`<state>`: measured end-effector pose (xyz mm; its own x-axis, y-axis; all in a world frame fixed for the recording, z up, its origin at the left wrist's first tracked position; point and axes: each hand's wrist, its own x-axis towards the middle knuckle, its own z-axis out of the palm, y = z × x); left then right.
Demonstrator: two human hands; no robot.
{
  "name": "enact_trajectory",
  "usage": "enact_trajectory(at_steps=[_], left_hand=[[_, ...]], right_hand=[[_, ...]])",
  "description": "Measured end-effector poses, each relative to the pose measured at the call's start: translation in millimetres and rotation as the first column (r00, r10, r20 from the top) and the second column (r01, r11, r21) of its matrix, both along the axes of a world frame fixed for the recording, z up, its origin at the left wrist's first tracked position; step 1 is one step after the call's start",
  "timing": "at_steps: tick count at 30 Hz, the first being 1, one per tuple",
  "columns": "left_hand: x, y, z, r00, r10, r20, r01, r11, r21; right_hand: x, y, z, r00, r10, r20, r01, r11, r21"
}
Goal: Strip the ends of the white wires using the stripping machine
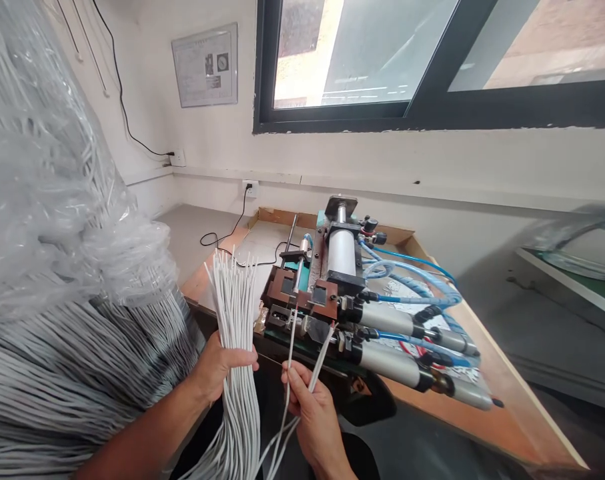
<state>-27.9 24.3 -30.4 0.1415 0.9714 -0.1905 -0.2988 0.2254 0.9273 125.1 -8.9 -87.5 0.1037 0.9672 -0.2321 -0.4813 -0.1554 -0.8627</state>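
Note:
A thick bundle of white cables stands upright with my left hand wrapped round it, thumb across the front. My right hand pinches one white cable between thumb and forefinger. Its tip reaches the brown jaw blocks of a pneumatic wire stripper. A few more cables pass through the same hand, their reddish tips close to the machine's front. Below, the cables from both hands trail down out of view.
Long grey-white cables partly wrapped in clear plastic heap up on the left. Air cylinders and blue hoses jut out on the machine's right. A wooden-edged bench carries the machine, with white scraps behind the cylinders. A shelf stands far right.

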Motion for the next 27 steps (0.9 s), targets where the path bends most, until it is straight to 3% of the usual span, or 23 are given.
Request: enact_trajectory(at_steps=[5, 13, 19, 23, 27], left_hand=[[-2, -2, 0.5, 1.000, 0.003, -0.016, -0.003, 1.000, -0.013], [-3, -1, 5.4, 0.999, -0.030, -0.020, 0.030, 0.999, 0.025], [-3, -1, 1.6, 1.000, -0.026, 0.007, 0.026, 0.999, 0.022], [-5, -1, -3.3, 0.999, -0.031, 0.025, 0.030, 0.999, 0.042], [-2, -2, 3.4, 0.999, -0.022, 0.023, 0.021, 0.999, 0.040]], right_hand=[[-2, 8, 8.9, 0.996, -0.060, -0.073, 0.056, 0.996, -0.065], [-4, 16, 20.3, 0.980, -0.019, -0.199, 0.005, 0.998, -0.070], [-5, 18, 19.8, 0.987, -0.027, -0.156, 0.015, 0.997, -0.081], [-5, 14, 13.7, 0.997, -0.017, -0.073, 0.016, 1.000, -0.017], [-7, 5, 6.8, 0.999, 0.007, 0.031, -0.008, 0.999, 0.031]])
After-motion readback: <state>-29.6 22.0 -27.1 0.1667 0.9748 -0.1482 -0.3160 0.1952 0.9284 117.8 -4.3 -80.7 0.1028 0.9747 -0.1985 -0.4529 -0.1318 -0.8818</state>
